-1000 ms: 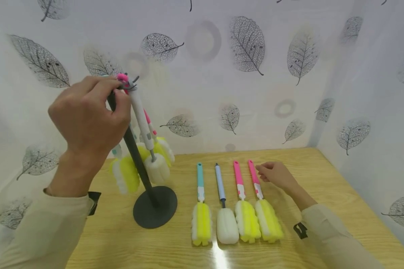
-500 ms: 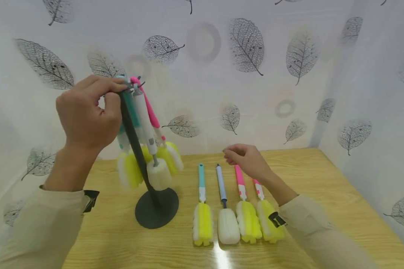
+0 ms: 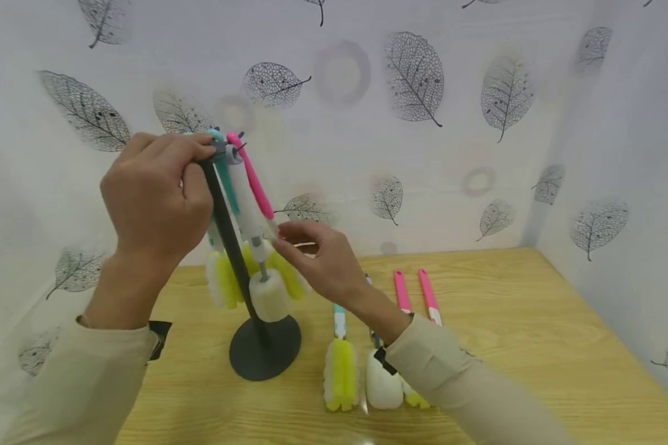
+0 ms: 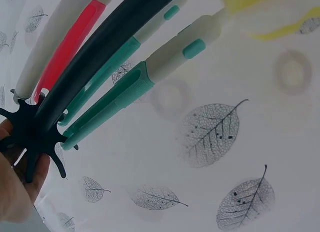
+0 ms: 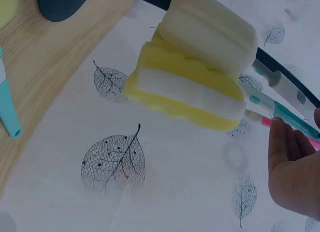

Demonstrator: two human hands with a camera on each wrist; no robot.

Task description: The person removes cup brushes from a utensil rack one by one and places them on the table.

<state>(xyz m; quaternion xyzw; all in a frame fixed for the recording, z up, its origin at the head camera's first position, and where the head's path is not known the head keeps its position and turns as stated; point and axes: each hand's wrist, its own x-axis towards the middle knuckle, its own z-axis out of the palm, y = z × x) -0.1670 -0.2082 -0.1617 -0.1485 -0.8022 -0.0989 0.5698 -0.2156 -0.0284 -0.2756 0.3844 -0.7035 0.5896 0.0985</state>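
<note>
A black brush stand [image 3: 261, 352], topped by a hub of curved hooks [image 4: 32, 132], stands on the table. My left hand [image 3: 156, 201] holds the stand by this top. From the hooks hang a white-handled brush [image 3: 247, 201] with a white sponge head, a pink-handled brush [image 3: 260, 194], and teal-handled brushes [image 4: 112, 101]. My right hand [image 3: 325, 262] is at the pink-handled brush, fingertips right at its lower handle. In the right wrist view its fingers [image 5: 280, 142] are fairly straight beside the handle, below the yellow-and-white sponge head [image 5: 190, 99].
On the wooden table [image 3: 490, 296] lie a teal brush [image 3: 341, 371], a white-sponge brush [image 3: 384, 380] and two pink-handled brushes [image 3: 402, 290], partly hidden by my right forearm. A leaf-patterned curtain [image 3: 462, 167] stands behind the table.
My right hand has moved left from beside the lying brushes to the hanging pink-handled brush. The hanging brushes have shifted around the stand; my left hand stays at its top.
</note>
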